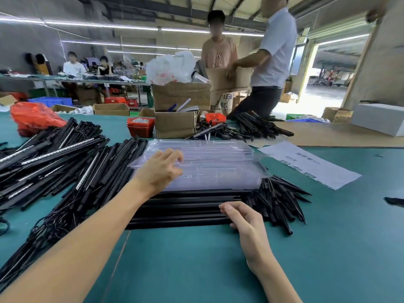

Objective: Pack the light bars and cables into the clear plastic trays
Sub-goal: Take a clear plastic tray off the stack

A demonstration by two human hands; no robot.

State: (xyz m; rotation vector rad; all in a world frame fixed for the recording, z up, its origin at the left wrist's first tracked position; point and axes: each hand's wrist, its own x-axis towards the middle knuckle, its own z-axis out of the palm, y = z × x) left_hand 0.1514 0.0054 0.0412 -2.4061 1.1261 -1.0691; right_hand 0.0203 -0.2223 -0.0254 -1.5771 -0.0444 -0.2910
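A stack of clear plastic trays (218,162) lies in the middle of the green table. My left hand (160,169) rests on its near left corner with fingers loosely curled on the top tray's edge. In front of the stack lies a neat row of black light bars (185,208). My right hand (242,217) touches the right end of that row, fingers bent, thumb on the nearest bars. A big heap of black light bars with cables (54,162) covers the left. Black pointed pieces (282,200) fan out at the right of the row.
A printed paper sheet (310,165) lies right of the trays. Behind stand cardboard boxes (177,123), a red bin of screws (141,126), a red bag (35,119) and another bar pile (260,125). Two people (269,62) handle a box beyond the table.
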